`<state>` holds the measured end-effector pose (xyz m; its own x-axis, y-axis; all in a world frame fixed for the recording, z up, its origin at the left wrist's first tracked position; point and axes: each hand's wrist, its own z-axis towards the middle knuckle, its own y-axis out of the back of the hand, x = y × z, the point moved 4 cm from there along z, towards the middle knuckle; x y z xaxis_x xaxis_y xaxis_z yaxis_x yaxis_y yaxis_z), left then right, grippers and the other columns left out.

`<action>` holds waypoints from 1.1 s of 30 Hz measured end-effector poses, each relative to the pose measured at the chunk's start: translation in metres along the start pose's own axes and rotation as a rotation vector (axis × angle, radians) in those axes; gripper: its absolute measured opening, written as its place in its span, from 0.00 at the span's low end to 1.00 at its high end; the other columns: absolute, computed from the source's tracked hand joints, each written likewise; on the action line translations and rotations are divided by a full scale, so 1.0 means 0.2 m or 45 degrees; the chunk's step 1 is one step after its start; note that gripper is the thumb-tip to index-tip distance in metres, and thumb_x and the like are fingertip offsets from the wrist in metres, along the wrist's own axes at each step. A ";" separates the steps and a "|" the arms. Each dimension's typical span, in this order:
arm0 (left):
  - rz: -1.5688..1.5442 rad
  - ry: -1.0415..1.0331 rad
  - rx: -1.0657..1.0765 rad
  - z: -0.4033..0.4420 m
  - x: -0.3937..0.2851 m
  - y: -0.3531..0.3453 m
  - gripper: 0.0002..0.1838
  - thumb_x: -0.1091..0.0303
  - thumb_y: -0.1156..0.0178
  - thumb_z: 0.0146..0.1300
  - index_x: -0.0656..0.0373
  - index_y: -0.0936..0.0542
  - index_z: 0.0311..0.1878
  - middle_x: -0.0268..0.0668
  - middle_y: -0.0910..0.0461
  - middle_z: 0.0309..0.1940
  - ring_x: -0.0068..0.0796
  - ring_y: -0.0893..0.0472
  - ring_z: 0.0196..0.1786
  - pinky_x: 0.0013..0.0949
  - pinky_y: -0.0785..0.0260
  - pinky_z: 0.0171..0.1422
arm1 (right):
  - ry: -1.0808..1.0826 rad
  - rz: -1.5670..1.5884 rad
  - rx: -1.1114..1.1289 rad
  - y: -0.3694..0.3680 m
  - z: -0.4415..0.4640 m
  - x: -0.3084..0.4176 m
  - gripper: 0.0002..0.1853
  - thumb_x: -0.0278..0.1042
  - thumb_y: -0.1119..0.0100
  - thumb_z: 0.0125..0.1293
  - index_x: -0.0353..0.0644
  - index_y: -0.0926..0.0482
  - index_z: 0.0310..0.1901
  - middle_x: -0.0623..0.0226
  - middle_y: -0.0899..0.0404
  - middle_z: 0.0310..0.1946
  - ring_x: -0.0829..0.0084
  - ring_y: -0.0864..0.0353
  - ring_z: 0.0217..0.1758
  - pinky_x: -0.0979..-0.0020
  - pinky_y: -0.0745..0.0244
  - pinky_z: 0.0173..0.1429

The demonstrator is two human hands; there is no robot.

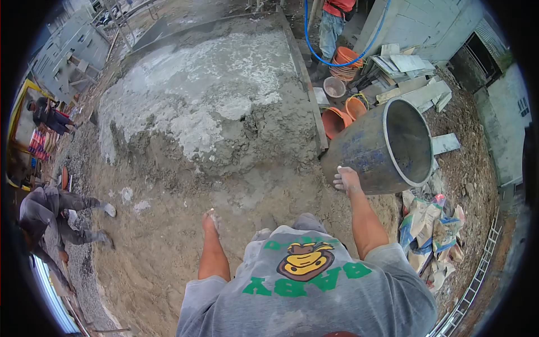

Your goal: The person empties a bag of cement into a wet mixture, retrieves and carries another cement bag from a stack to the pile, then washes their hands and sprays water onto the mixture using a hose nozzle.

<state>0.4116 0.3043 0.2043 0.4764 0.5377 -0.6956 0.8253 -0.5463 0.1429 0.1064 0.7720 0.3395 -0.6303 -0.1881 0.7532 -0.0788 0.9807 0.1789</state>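
Both of my arms reach forward over sandy ground. My left hand (211, 221), dusted with grey, hangs above the sand; its fingers are partly hidden and too small to make out clearly. My right hand (347, 180) is beside the lower left side of a large dark drum (359, 151), its fingers apart and nothing in them; whether it touches the drum I cannot tell. The drum is tilted, its open mouth toward the right. Ahead lies a broad heap of wet grey cement mix (224, 95) with a pale layer on top.
A bent-over person (48, 216) is at the left, another person (50, 115) farther back, and a third (331, 28) stands beyond the drum. Orange buckets (334, 122), a blue hose (307, 33), boards (415, 90), torn sacks (429, 224) and a ladder (471, 286) are at the right.
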 end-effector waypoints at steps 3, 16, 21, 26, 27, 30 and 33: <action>-0.111 -0.037 0.149 0.00 -0.24 -0.14 0.15 0.56 0.43 0.57 0.51 0.28 0.45 0.35 0.23 0.29 0.30 0.23 0.27 0.31 0.34 0.24 | 0.075 -0.008 0.101 -0.18 -0.05 0.16 0.16 0.45 0.49 0.62 0.42 0.30 0.44 0.63 0.25 0.33 0.71 0.24 0.28 0.69 0.27 0.30; -0.085 0.071 0.163 -0.03 -0.47 -0.49 0.18 0.54 0.49 0.61 0.51 0.31 0.51 0.37 0.24 0.41 0.32 0.22 0.36 0.32 0.34 0.32 | 0.245 0.320 -0.081 0.20 0.15 0.71 0.17 0.44 0.50 0.62 0.37 0.30 0.44 0.61 0.25 0.33 0.69 0.24 0.30 0.68 0.27 0.33; -0.203 0.112 -0.066 0.13 -0.28 -0.48 0.17 0.55 0.50 0.62 0.51 0.31 0.50 0.36 0.24 0.38 0.31 0.22 0.31 0.32 0.35 0.26 | 0.182 0.315 -0.102 0.30 0.49 0.86 0.17 0.43 0.51 0.63 0.37 0.30 0.44 0.61 0.25 0.33 0.67 0.24 0.31 0.68 0.27 0.33; -0.457 0.204 -0.195 0.08 -0.17 -0.56 0.17 0.54 0.51 0.62 0.50 0.31 0.51 0.35 0.24 0.36 0.30 0.23 0.29 0.31 0.37 0.25 | 0.215 0.204 0.041 0.30 0.80 1.16 0.18 0.43 0.53 0.63 0.37 0.29 0.47 0.64 0.25 0.30 0.69 0.24 0.29 0.72 0.28 0.33; -0.471 0.237 -0.197 0.05 -0.19 -0.62 0.17 0.54 0.50 0.61 0.49 0.31 0.50 0.35 0.24 0.36 0.30 0.24 0.29 0.31 0.37 0.26 | 0.192 0.187 0.047 0.30 0.87 1.17 0.18 0.43 0.53 0.63 0.37 0.29 0.47 0.64 0.25 0.30 0.69 0.24 0.30 0.72 0.28 0.33; -0.270 0.282 -0.186 0.02 -0.31 -0.88 0.16 0.55 0.49 0.61 0.50 0.30 0.49 0.34 0.24 0.34 0.29 0.24 0.28 0.29 0.37 0.25 | 0.122 0.159 0.080 0.24 1.13 1.23 0.18 0.43 0.52 0.62 0.39 0.31 0.47 0.62 0.26 0.34 0.69 0.24 0.32 0.71 0.26 0.33; -0.227 0.190 -0.067 0.05 -0.42 -1.18 0.19 0.54 0.51 0.62 0.52 0.32 0.52 0.35 0.24 0.41 0.31 0.23 0.38 0.31 0.33 0.30 | 0.042 0.089 0.111 0.15 1.32 1.23 0.18 0.43 0.51 0.62 0.41 0.32 0.49 0.61 0.28 0.37 0.68 0.25 0.33 0.71 0.26 0.33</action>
<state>0.1734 0.3815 0.2210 0.3583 0.7137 -0.6018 0.9131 -0.4023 0.0665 -0.2546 0.7694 0.3639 -0.6110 -0.1190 0.7827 -0.1030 0.9922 0.0705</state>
